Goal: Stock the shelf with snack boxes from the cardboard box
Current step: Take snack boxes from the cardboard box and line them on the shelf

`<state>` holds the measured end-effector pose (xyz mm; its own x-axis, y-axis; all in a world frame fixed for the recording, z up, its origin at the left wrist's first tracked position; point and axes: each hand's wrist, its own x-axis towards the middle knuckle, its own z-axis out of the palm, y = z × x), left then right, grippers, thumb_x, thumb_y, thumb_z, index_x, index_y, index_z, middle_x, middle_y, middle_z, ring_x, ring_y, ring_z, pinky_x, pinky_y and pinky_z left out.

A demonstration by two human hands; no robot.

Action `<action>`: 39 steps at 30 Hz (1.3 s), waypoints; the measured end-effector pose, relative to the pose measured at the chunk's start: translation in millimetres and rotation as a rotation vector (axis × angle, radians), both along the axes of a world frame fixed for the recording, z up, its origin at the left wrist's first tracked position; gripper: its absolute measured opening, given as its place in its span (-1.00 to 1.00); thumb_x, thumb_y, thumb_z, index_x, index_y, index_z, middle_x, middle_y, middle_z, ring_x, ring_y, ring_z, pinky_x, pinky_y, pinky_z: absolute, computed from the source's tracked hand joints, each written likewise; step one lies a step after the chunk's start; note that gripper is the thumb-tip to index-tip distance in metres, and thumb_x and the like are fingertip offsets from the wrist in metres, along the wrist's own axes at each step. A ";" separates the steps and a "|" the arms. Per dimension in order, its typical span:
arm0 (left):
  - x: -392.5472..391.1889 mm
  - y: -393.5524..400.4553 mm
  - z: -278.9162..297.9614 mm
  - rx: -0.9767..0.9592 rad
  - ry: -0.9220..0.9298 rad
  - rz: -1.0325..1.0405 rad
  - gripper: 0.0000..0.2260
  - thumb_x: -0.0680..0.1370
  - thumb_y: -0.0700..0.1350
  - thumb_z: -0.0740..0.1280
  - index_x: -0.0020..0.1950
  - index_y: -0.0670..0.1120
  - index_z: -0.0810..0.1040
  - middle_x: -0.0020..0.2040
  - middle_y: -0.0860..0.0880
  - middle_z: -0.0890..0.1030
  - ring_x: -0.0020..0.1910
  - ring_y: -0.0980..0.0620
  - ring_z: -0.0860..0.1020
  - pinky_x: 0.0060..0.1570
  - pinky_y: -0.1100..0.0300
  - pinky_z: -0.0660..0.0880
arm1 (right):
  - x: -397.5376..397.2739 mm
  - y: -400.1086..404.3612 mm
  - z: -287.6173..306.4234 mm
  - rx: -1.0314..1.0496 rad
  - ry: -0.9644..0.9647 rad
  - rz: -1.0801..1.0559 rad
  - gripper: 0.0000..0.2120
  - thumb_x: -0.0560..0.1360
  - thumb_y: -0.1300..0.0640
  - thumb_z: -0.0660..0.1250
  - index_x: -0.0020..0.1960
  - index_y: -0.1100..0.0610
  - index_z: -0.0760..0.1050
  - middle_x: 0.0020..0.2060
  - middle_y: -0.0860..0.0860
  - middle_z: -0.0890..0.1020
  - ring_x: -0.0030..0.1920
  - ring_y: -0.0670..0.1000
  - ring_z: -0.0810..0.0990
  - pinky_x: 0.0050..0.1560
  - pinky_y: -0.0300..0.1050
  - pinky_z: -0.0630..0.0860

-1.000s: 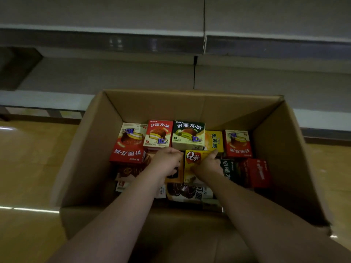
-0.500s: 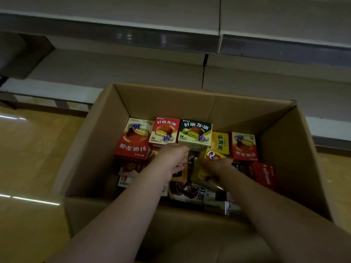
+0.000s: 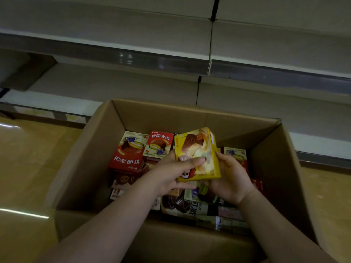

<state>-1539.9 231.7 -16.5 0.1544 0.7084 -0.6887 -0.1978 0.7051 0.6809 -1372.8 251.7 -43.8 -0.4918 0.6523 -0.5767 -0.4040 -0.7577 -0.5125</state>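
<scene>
Left hand (image 3: 174, 175): wrapped on the near left face of a yellow rectangular cardboard snack box (image 3: 197, 154), thumb laid across its printed front, so as to steady it.
Right hand (image 3: 230, 177): cupped under and against the right edge of the yellow box, fingers curled round it, likely to bear the weight.
Yellow box: lifted clear of the stock beneath, tilted with its top toward 12 o'clock, held between both hands over the middle of the open brown cardboard carton (image 3: 190, 118); probably turned face-up for reading or squaring before shelving.
Remaining stock: red snack box with upside-down white lettering (image 3: 128, 154) at 10 o'clock of the held box, smaller red-and-cream snack box (image 3: 158, 144) just beside it; darker boxes lying flat lower down, print too dim to read.
Grey metal shelf (image 3: 114, 86): at 12 o'clock beyond the carton, well apart from the held box, no stock visible on it.
Stage, by judgement: box picked, not yet carried to the shelf.
Risk, by judgement: light carton, easy to crush at the corners under a tight grip.
</scene>
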 end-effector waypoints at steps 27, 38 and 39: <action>-100.9 -10.7 -21.7 -0.011 0.497 0.217 -0.59 0.42 0.02 0.51 0.13 0.02 0.37 0.00 0.00 0.55 -0.11 0.02 0.56 -0.30 0.14 0.52 | -52.1 42.3 -76.1 -0.275 -0.760 0.067 -0.45 0.52 -0.15 0.32 0.33 0.20 0.33 0.25 0.16 0.41 0.16 0.18 0.47 0.00 0.06 0.54; -99.2 -6.6 -34.8 -0.167 0.380 0.231 -0.33 0.36 0.08 0.54 0.39 0.04 0.35 0.29 -0.06 0.52 0.23 -0.17 0.51 0.23 -0.22 0.45 | -82.8 62.4 -85.0 -0.418 -0.314 -0.375 -0.68 0.53 -0.02 0.36 0.16 0.16 0.46 0.05 0.15 0.61 -0.13 0.17 0.60 -0.25 0.07 0.51; -99.0 -5.7 -35.9 -0.186 0.365 0.245 -0.33 0.36 0.08 0.54 0.40 0.05 0.35 0.28 -0.07 0.53 0.21 -0.17 0.52 0.24 -0.24 0.43 | -83.3 61.0 -84.6 -0.413 -0.348 -0.374 -0.70 0.51 -0.01 0.38 0.11 0.17 0.46 0.01 0.13 0.61 -0.15 0.14 0.59 -0.22 0.05 0.52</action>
<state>-1638.9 226.0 -52.4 -0.2778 0.5534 -0.7852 -0.1446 0.7840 0.6037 -1456.1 312.7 -128.4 -0.0144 0.4343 -0.9006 -0.5413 -0.7607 -0.3582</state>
